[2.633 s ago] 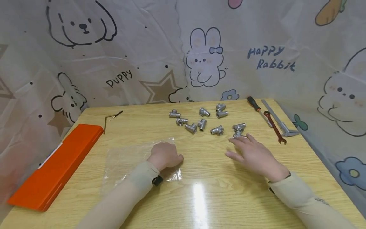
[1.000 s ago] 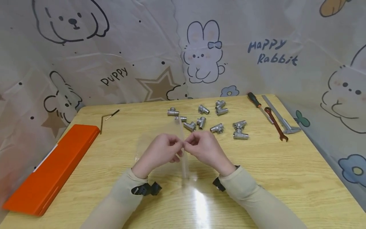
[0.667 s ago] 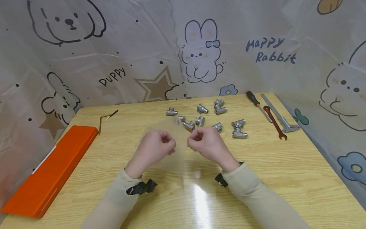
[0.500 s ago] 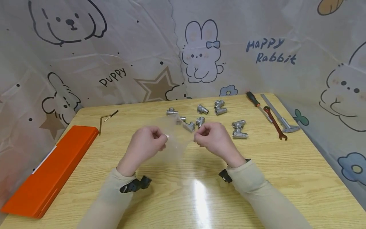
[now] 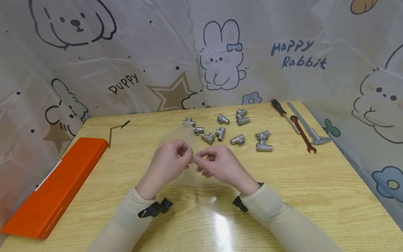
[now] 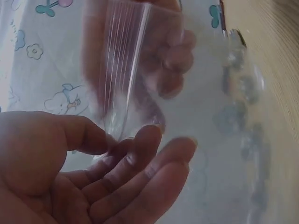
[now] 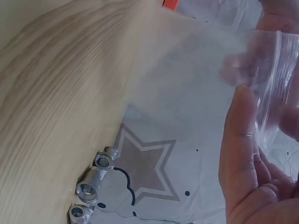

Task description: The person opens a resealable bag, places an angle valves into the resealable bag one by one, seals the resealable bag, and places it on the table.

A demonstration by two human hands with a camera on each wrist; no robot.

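Observation:
A clear zip-lock bag (image 5: 176, 175) hangs upright between my two hands over the middle of the table. Its ribbed zip strip (image 6: 124, 70) runs along the open-side edge in the left wrist view. My left hand (image 5: 170, 161) pinches that edge between thumb and fingers. On the other side, my right hand (image 5: 221, 166) has thumb and forefinger at the same edge, gripping it close to the left fingertips. Through the film the right fingers (image 6: 175, 60) show blurred. Beyond the bag lie several metal tee pipe fittings (image 5: 237, 140), touched by neither hand.
An orange case (image 5: 59, 189) lies along the left side, with a bent hex key (image 5: 111, 134) behind it. At the back right are a screwdriver (image 5: 280, 109), a red-brown wrench (image 5: 303, 134) and a caliper (image 5: 306, 124). A printed cloth (image 5: 151, 52) hangs behind the table.
The bag has been lifted off the table and raised upright. Both hands came to its edge, drew apart with the film spread between them, and are now close together again.

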